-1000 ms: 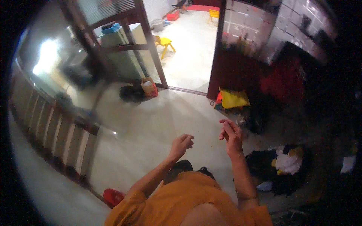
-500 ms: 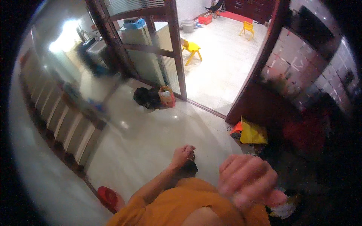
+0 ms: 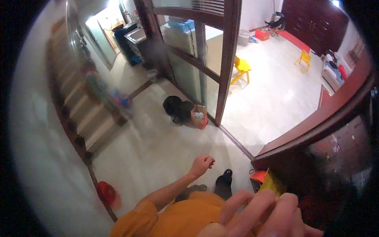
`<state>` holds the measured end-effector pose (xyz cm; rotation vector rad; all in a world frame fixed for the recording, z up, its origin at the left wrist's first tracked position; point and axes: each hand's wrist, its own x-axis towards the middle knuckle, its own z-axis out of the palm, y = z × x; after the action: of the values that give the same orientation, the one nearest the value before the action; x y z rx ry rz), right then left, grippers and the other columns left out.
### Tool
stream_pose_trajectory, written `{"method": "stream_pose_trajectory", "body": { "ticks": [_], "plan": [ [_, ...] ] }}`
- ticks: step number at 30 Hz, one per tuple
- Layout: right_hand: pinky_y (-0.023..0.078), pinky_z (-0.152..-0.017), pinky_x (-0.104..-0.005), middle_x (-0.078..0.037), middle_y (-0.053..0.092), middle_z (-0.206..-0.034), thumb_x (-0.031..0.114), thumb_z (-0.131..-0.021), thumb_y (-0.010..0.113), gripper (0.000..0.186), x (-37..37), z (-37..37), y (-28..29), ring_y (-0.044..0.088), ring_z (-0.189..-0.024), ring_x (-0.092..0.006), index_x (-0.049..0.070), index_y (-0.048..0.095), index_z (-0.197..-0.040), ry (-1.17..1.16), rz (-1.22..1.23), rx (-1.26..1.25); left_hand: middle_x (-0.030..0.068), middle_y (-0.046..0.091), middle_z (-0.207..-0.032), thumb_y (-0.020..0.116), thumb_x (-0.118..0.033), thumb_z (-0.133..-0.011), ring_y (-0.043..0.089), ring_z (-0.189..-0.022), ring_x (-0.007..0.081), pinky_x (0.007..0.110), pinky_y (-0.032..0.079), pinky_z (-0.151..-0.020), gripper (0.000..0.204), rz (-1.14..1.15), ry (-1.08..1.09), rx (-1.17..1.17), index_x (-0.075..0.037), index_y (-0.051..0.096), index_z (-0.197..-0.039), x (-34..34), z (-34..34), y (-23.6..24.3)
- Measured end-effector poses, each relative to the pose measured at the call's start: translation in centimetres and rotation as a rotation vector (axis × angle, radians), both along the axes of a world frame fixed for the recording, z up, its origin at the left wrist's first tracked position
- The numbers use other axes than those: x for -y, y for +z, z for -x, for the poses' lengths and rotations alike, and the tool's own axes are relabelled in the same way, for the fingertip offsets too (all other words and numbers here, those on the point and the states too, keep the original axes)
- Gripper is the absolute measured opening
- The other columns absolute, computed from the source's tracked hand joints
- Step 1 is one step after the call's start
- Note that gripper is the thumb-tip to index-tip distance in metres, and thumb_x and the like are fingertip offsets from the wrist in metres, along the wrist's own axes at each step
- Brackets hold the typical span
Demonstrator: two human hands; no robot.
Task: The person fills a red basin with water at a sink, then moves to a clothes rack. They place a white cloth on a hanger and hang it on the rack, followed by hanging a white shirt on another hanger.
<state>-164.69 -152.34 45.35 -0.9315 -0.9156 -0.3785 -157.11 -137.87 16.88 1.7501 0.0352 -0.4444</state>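
My left hand (image 3: 201,164) reaches out over the pale tiled floor (image 3: 158,150), fingers curled into a loose fist with nothing in it. My right hand (image 3: 262,213) is raised very close to the camera at the bottom edge, large and blurred, its fingers apart and holding nothing. Both arms come out of orange sleeves (image 3: 166,215). My dark shoe (image 3: 225,181) shows on the floor just below the left hand.
A black bag (image 3: 177,108) and an orange bag (image 3: 198,116) lie by the wooden glass-door frame (image 3: 227,67). Stairs (image 3: 90,118) climb at left, a red object (image 3: 106,192) near them. A dark wooden door (image 3: 316,126) and a yellow bag (image 3: 273,182) are at right; yellow chairs (image 3: 241,67) stand beyond.
The view has swung toward the doorway. My right hand has come up close to the camera and fills the bottom edge. My left hand stays out over the floor, more curled.
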Motion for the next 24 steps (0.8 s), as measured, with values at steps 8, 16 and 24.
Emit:
{"method": "stream_pose_trajectory", "body": {
  "ticks": [8,16,24],
  "plan": [
    [0.044,-0.065,-0.0360,-0.017,0.060,-0.092,0.044,-0.092,0.044,0.041,4.7,-12.0,1.0,0.056,-0.073,-0.0252,0.007,0.062,-0.094,0.309,0.022,0.114,0.0068,0.064,-0.075,0.046,-0.024,-0.093,0.061,-0.063,0.0128,0.028,0.049,-0.060,0.030,-0.133,0.097,0.092,0.000,0.063,-0.087,4.5,-8.8,1.5],
    [0.044,-0.066,-0.0359,-0.017,0.060,-0.092,0.044,-0.092,0.044,0.042,2.6,-23.7,2.0,0.057,-0.073,-0.0254,0.007,0.063,-0.093,0.472,-0.090,0.205,0.0071,0.064,-0.073,0.046,-0.024,-0.092,0.061,-0.063,0.0129,0.028,0.049,-0.061,0.031,-0.171,0.302,0.073,0.002,0.063,-0.086,0.3,-13.1,-0.8],
    [0.045,-0.067,-0.0358,-0.016,0.060,-0.092,0.044,-0.092,0.044,0.042,-9.9,-33.2,1.5,0.057,-0.074,-0.0255,0.006,0.063,-0.093,0.562,-0.145,0.220,0.0076,0.064,-0.073,0.046,-0.023,-0.092,0.060,-0.065,0.0136,0.028,0.048,-0.060,0.030,-0.201,0.525,0.066,0.001,0.063,-0.083,-13.0,-19.5,-2.2]
  ]
}}
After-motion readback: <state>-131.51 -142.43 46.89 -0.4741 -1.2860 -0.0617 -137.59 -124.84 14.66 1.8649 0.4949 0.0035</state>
